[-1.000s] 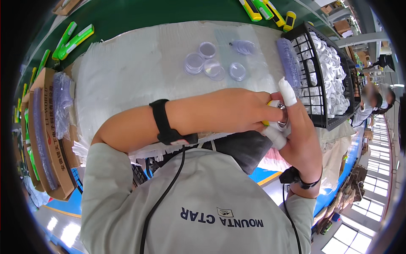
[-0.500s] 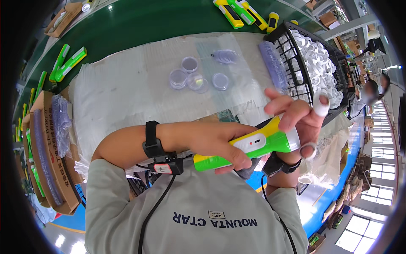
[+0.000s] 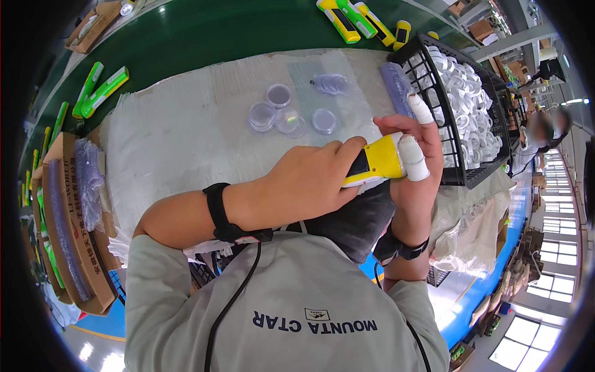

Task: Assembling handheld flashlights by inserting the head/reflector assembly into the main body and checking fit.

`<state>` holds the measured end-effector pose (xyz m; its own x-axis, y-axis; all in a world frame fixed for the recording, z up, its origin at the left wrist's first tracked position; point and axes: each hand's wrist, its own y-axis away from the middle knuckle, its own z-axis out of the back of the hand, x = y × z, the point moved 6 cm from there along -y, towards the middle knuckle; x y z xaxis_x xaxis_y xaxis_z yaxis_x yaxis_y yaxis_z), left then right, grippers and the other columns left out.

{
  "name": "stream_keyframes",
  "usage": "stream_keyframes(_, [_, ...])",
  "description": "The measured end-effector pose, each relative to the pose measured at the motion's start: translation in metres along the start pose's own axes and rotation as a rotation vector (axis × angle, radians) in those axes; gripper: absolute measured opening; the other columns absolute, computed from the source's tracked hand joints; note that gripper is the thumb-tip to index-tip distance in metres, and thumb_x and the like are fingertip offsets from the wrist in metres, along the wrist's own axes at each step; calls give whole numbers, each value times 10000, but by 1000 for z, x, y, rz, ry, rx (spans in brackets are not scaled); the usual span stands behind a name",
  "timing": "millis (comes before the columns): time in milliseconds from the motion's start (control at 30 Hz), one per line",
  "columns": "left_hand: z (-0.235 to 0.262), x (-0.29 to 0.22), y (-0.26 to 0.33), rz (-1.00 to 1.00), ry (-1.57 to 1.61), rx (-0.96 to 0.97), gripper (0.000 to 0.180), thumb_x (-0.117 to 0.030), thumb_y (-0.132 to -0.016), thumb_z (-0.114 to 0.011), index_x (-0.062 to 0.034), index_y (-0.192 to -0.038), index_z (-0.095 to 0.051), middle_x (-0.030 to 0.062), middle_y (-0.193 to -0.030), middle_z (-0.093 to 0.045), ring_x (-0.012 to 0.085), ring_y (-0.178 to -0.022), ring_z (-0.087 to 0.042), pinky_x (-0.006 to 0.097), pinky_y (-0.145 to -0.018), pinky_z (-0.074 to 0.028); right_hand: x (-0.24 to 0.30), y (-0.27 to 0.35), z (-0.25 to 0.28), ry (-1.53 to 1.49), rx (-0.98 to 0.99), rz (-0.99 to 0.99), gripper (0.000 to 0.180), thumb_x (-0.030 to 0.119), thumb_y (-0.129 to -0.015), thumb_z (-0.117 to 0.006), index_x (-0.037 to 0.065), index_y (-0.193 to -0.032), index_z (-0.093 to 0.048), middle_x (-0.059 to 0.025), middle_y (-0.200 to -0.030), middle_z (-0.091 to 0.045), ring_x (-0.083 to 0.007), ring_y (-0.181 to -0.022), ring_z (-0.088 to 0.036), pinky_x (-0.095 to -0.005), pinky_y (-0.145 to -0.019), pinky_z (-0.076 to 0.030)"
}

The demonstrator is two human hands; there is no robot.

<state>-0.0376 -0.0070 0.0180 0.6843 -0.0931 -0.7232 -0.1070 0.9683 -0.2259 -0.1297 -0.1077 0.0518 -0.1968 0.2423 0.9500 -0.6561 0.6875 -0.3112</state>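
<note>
A yellow flashlight with a dark panel lies crosswise between my hands, its head toward the right. My left hand is wrapped around its body and hides much of it. My right hand closes around the head end, with a white-wrapped digit pressed against it and another white-wrapped finger standing up. The front of the head is hidden by that hand. Beyond them on the sheeted table lie clear round discs, some in short stacks, and a tipped stack of discs.
A black crate full of white rings stands at the right, beside a plastic-wrapped roll. Several flashlights lie on the green surface at the back. A cardboard box with wrapped rolls stands left.
The flashlight has turned about its length, from its green-and-yellow switch side to the yellow side with the dark panel. My right hand has closed in around its head.
</note>
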Motion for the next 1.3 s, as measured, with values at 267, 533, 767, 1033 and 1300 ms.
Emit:
stream_keyframes(267, [-3,-3,2,14,109,46,573,-184,-721,-694,-21,-1203,-431,179,-877,-639,355,-751,-640,412,-629,-508,0,4,2,-196,58,109,561,153,-833,-583,-4,-1334,-384,-130,-934,-625,-254,-967,-617,-437,-996,-383])
stream_keyframes(533, [-14,-5,6,88,556,281,534,-127,-717,-663,-19,-1192,-445,97,-823,-632,275,-720,-636,373,-675,-509,17,4,-8,-204,158,133,610,209,-834,-595,-3,-1356,-359,-114,-890,-609,-233,-878,-620,-451,-950,-432])
stream_keyframes(767, [-2,-37,17,-191,636,399,518,-164,-726,-659,-34,-1178,-441,138,-814,-634,330,-675,-626,419,-634,-499,66,26,-27,22,571,501,432,279,-919,-501,40,-1276,-452,-148,-840,-603,-260,-823,-604,-495,-896,-482])
stream_keyframes(1033, [-1,-4,1,144,703,505,579,-161,-733,-674,-31,-1233,-414,180,-853,-642,339,-726,-646,395,-627,-496,31,4,-9,-142,223,356,593,338,-824,-594,14,-1297,-444,-128,-871,-640,-354,-979,-608,-534,-1013,-340])
stream_keyframes(1300, [-11,-2,6,231,346,327,532,-159,-742,-653,-39,-1212,-434,173,-846,-644,357,-709,-637,407,-601,-493,8,-1,-12,-141,190,-14,598,119,-864,-533,-11,-1401,-304,-111,-832,-610,-183,-785,-600,-295,-753,-486])
